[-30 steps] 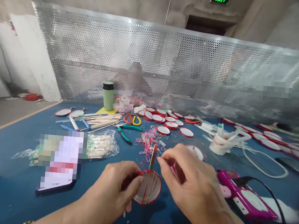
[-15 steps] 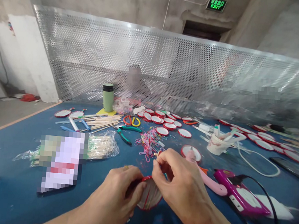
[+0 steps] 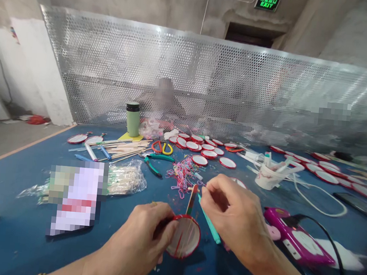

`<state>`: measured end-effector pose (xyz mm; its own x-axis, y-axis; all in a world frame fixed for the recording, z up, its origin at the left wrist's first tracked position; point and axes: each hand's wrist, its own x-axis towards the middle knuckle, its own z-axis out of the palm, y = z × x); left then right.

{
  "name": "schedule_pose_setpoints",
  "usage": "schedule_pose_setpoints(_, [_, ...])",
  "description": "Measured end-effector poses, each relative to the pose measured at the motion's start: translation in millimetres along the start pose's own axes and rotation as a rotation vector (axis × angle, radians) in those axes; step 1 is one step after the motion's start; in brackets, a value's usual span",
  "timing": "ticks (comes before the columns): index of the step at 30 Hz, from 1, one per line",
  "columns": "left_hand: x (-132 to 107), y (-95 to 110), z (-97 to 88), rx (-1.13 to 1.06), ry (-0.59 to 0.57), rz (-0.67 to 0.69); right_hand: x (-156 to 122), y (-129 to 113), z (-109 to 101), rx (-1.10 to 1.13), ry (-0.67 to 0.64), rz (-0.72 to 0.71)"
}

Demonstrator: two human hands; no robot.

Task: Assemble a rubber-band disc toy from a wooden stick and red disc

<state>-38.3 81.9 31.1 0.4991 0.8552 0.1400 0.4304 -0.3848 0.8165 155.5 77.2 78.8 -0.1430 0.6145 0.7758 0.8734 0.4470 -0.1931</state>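
My left hand (image 3: 144, 232) is closed on the edge of a small round red-rimmed disc (image 3: 187, 238) with a pale face and a few reddish streaks. A short flat stick (image 3: 192, 200), red and dark green, rises from the disc's far edge like a handle. To the right, my right hand (image 3: 236, 210) is pinched, fingertips near the stick's upper end but apart from it. Whatever those fingers hold is hidden. A teal rod-like tool (image 3: 210, 223) slants beside the fingertips and partly under that hand; whether it is gripped I cannot tell.
Colourful small clips or bands (image 3: 184, 174) lie in a heap ahead. Teal-handled pliers (image 3: 155, 163) and wooden sticks (image 3: 127, 149) are left of them. Red-rimmed discs (image 3: 209, 154) spread behind. A paper cup (image 3: 267, 177) and a purple power strip (image 3: 299, 239) stand right.
My right hand has moved away to the right from the disc, uncovering the stick and the teal tool. My left hand keeps its grip on the disc, nearly unmoved.
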Motion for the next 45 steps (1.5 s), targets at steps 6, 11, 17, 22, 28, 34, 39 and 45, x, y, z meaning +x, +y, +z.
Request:
schedule_pose_setpoints(6, [-1, -2, -0.4, -0.005, -0.026, -0.035, 3, 7, -3, 0.007, -0.005, 0.028])
schedule_pose_setpoints(11, [1, -2, -2.5, 0.008, -0.03, -0.054, 8, 14, -13, -0.026, 0.03, 0.094])
schedule_pose_setpoints(17, [5, -7, -2.3, -0.054, -0.029, -0.112, 15, 29, -34, -0.057, 0.127, 0.199])
schedule_pose_setpoints(22, [11, -7, -3.8, -0.186, -0.045, -0.221, 17, 40, -56, -0.09, 0.28, 0.272])
schedule_pose_setpoints(28, [22, -4, -13.5, -0.355, -0.03, -0.283, 16, 28, -61, 0.015, 0.04, 0.184])
schedule_pose_setpoints(34, [27, 1, -21.7, -0.447, -0.015, -0.283, 10, 23, -24, 0.288, -0.476, 0.178])
schedule_pose_setpoints(39, [25, 4, -23.5, -0.464, -0.029, -0.285, 7, 19, -5, 0.408, -0.616, 0.269])
schedule_pose_setpoints(45, [23, 6, -25.4, -0.453, -0.032, -0.279, 0, 15, 8, 0.338, -0.66, 0.254])
